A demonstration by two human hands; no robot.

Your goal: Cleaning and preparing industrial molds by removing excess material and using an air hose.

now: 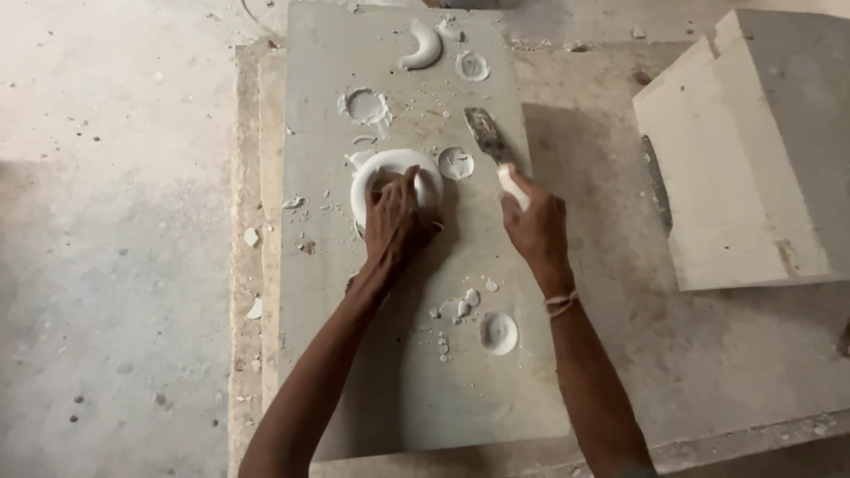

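A white plaster ring [379, 170] lies on a grey stone slab [390, 372]. My left hand [396, 223] rests on the ring's near side, fingers pressed into and over it. My right hand [534, 228] is closed around the white handle of a flat metal scraper [486, 134], whose blade points away from me and lies on the slab to the right of the ring. A thread band circles my right wrist.
A curved white plaster piece [423, 46] lies at the slab's far end. Round plaster blobs [498, 333] and crumbs dot the slab. A big pale block [753, 150] stands to the right. Dusty floor [115, 265] is on the left.
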